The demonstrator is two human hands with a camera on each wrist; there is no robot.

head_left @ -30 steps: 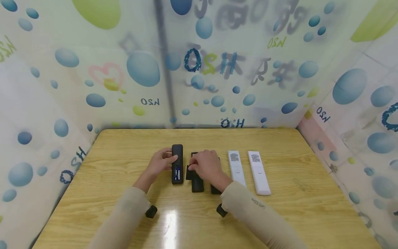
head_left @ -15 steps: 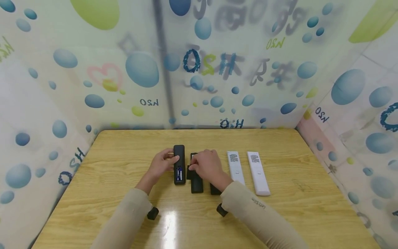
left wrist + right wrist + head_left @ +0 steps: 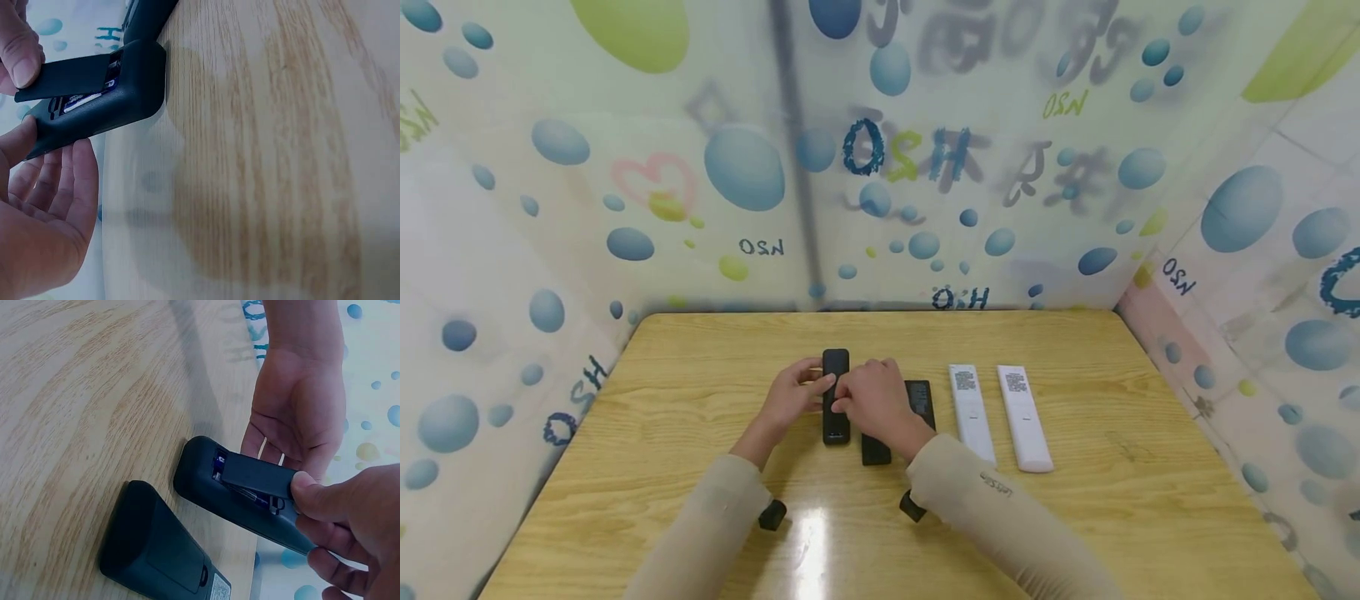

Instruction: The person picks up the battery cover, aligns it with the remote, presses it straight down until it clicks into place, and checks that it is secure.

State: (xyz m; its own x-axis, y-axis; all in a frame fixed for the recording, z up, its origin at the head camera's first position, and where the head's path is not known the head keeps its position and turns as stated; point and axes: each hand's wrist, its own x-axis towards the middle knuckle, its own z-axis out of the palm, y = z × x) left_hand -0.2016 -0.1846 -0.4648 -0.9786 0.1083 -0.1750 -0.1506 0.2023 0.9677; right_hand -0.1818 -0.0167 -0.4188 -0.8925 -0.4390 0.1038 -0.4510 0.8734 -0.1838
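Observation:
A black remote control (image 3: 836, 361) lies back up near the table's middle, its battery compartment uncovered at the near end. My left hand (image 3: 786, 398) holds it at the side, thumb on top and fingers beneath the edge. Between thumb and fingers my right hand (image 3: 877, 402) pinches the black battery cover (image 3: 259, 475), which lies tilted over the compartment. Blue batteries (image 3: 84, 100) show under the cover in the left wrist view. One end of the cover sits lower, near the remote's rounded end; the pinched end is raised.
Just right of the held remote lies a second black remote (image 3: 876, 452), partly under my right hand. A third black remote (image 3: 920, 396) is beyond it. Two white remotes (image 3: 973, 408) lie farther right on the wooden table (image 3: 700, 358). Patterned curtains surround the table.
My right hand has moved left from beside the second black remote, bringing the battery cover over the held remote's compartment. The held remote has shifted slightly right with my left hand.

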